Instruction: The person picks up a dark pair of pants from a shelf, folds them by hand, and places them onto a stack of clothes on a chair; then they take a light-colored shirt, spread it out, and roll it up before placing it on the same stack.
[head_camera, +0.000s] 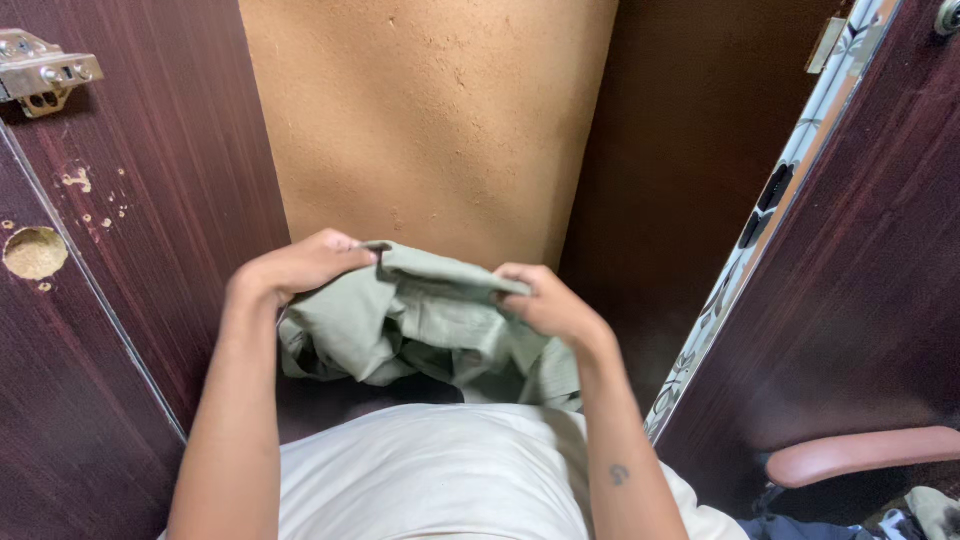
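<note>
— Two hands on one cloth? How do the fingers sit?

— Yes. The left hand and the right hand each have their fingers curled shut, pinching the top fold of a pale green garment held at chest height, in front of the white shirt.

— Which step does it look like?

— I judge it is mid-fold, or being straightened; a next move would call for both grips keeping that edge taut.

— And the cupboard?

— The wardrobe stands open between dark doors; nothing shows inside but the tan back panel.
</note>
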